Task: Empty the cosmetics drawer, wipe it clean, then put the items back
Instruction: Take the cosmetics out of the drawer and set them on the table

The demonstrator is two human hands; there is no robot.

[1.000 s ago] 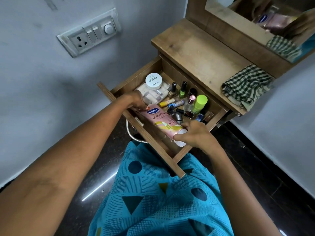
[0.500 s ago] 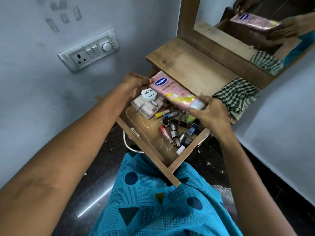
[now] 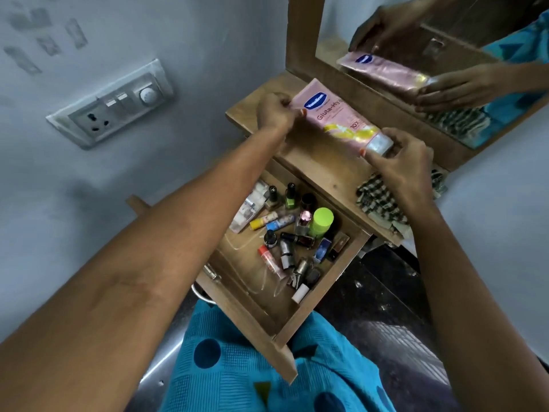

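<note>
Above the wooden dresser top, at twelve o'clock from the open drawer, both hands pinch a pink lotion tube. The left hand nips its flat crimped end between the fingertips, and the right hand curls thumb and fingers round its white cap. Whether the tube touches the top I cannot tell. Inside the drawer, a clear plastic case lies at ten o'clock, nail polish bottles stand at twelve and a green-capped bottle at one. Small tubes and lipsticks lie jumbled through the centre, with a white-capped stick at five. A checked cloth sits on the top at two o'clock from the drawer.
</note>
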